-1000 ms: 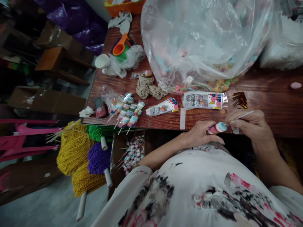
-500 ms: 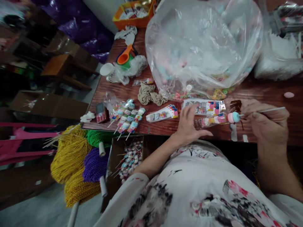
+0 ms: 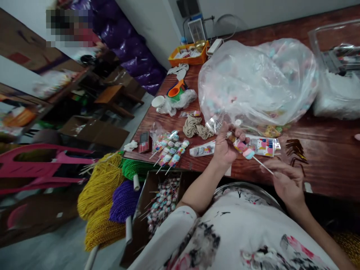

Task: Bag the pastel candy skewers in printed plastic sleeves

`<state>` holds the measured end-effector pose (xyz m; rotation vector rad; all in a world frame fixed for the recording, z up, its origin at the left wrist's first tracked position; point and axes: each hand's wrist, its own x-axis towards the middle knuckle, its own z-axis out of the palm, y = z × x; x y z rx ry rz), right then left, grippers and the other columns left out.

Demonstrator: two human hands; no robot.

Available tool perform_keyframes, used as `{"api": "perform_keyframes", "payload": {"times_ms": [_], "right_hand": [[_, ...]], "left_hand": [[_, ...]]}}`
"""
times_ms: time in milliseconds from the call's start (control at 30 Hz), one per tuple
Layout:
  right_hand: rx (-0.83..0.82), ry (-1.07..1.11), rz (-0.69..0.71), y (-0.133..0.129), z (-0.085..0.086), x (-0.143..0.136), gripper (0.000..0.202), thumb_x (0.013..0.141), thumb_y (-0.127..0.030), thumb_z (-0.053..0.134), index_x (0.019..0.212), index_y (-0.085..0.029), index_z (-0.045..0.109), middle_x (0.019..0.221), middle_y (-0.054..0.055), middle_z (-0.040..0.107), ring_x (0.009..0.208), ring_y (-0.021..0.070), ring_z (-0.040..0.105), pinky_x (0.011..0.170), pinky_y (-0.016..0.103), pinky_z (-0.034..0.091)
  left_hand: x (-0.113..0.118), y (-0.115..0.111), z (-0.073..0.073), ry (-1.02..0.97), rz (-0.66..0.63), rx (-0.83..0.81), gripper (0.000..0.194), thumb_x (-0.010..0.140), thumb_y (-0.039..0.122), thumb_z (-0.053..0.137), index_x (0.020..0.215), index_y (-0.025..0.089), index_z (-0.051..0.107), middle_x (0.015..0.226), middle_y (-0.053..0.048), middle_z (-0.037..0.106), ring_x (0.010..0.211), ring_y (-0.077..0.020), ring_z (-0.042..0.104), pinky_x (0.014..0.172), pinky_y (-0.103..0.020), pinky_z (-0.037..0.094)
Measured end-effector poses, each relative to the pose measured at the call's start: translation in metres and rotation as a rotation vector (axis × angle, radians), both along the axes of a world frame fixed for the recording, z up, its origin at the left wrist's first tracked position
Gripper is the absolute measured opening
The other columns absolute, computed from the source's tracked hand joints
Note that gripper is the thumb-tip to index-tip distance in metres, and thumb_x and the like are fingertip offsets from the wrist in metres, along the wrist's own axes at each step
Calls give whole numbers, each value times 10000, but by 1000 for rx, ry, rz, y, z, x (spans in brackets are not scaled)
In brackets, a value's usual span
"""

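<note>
A marshmallow skewer with pink and blue pieces on a white stick is held over the table's front edge, its upper part inside a clear printed bag. My left hand is closed around the bagged part, and my right hand pinches the lower end of the stick. Just behind them lie flat printed bags, with another stack of printed bags by my left wrist. Gold twist ties are on the table beyond my right hand. Several bagged skewers lie together to the left.
A large clear bag of marshmallows takes up the table's back. A beige cloth, an orange scoop and an orange tray sit to its left. Below the edge are a box of skewers and yellow cord bundles.
My left hand has gone from open on the table to closed around the bagged skewer. My right hand has moved left and toward me, gripping the stick. The view has shifted.
</note>
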<state>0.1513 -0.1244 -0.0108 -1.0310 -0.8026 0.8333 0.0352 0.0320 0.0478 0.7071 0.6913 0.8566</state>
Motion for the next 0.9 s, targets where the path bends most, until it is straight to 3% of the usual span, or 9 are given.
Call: {"api": "perform_keyframes", "payload": {"times_ms": [100,267,467,600,700,800,900], "right_hand": [[-194,-195,57,-10,7,5,144,780,-254,716,911,-258,776,784,24,739,613,157,644,523,266,502],[-327,-271,170,-5,14,-11,137,815,-319,679,859,-204,740,612,-3,665,539,124,592,528,236,471],[-417,111,375,2,1,-21,223,812,-396,685,769,-179,659,535,-16,565,481,95,474,483,228,350],[-428,388,416,5,2,-22,260,715,-404,760,720,-176,636,490,-41,489,413,76,391,435,225,252],[-425,459,430,6,2,-24,256,703,-399,763,721,-179,634,476,-51,461,392,70,359,422,222,228],[-403,245,375,4,-3,-26,207,787,-386,699,753,-189,646,505,-35,504,431,86,413,446,230,283],[-341,-283,185,2,-12,-25,127,852,-317,627,798,-208,662,576,-14,580,503,112,504,515,254,379]], "left_hand": [[-6,6,-1,26,-4,-13,563,832,754,477,722,202,487,675,22,408,582,-91,415,664,-315,498],[-4,3,-8,97,-32,11,635,800,826,429,694,200,429,638,26,399,546,-82,417,607,-295,498],[-8,3,-16,69,-214,-15,699,739,907,365,662,213,327,600,37,356,523,-100,445,660,-359,550],[-11,0,-25,51,-229,-7,703,737,920,328,677,220,302,586,46,329,504,-105,441,718,-403,566],[-10,-3,-27,33,-229,-5,702,734,918,339,675,221,298,561,56,332,464,-95,425,719,-409,573],[-8,-6,-24,60,-253,-25,704,726,913,370,665,215,305,553,61,361,454,-88,447,722,-398,575],[-7,-10,-21,73,-252,-11,688,737,880,435,657,203,343,577,55,408,504,-95,528,745,-385,568]]}}
